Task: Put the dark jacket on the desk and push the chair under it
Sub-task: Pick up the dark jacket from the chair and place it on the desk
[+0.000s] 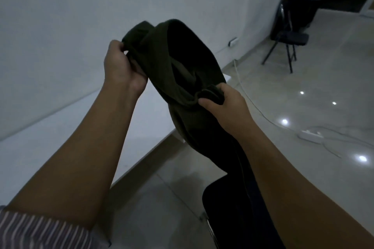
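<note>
A: Where's the dark jacket (182,62) rn?

B: Mid-frame, held in the air above the white desk (60,127), w/ its lower length trailing down to lower right, over the black chair (222,208). Not on the desk yet.

A: Hands?

B: Left hand (121,66), center-left, is closed round a bunched fold at the jacket's upper-left end. Right hand (224,105), center-right, is pinching a rolled, ribbed-looking edge, thumb on top. Both are gripping cloth, neither is free.

A: How'll it handle?

B: Looks soft and limp, prob light; it sags and twists between the two grips. No stiffness, so it won't hold shape when set down. Doesn't look slippery. Not fragile. Best holds seem to be the thick rolled edges, where the person has it now, approx.

A: Which way does it run?

B: Long axis goes diagonally, upper left near the left hand down to lower right toward the chair. Which end is collar vs hem, can't tell; too dark and folded.

A: Chair?

B: Seat pokes in at bottom center-right, beside the desk edge, not tucked under. A second folding chair (287,40) sits upper right, well apart.
</note>
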